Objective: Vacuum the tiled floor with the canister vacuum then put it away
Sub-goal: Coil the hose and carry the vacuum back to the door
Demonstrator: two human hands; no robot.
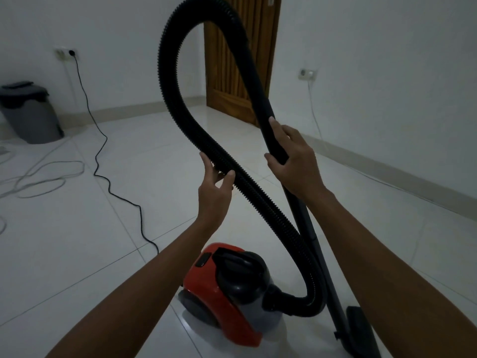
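A red and black canister vacuum [222,288] stands on the white tiled floor [129,228] just in front of me. Its black ribbed hose [167,73] loops high up from the canister's front and comes down into the smooth handle tube [260,94]. My left hand [215,188] holds the ribbed hose between thumb and fingers. My right hand [294,161] grips the handle tube. The wand [325,275] runs down from it to the floor head [361,329] at the lower right.
A black power cord [103,151] runs across the floor from a wall socket [65,54] at the left. White cables [38,177] lie coiled beside a grey bin [31,112]. A wooden door [240,60] stands behind; another socket [308,73] is on the right wall.
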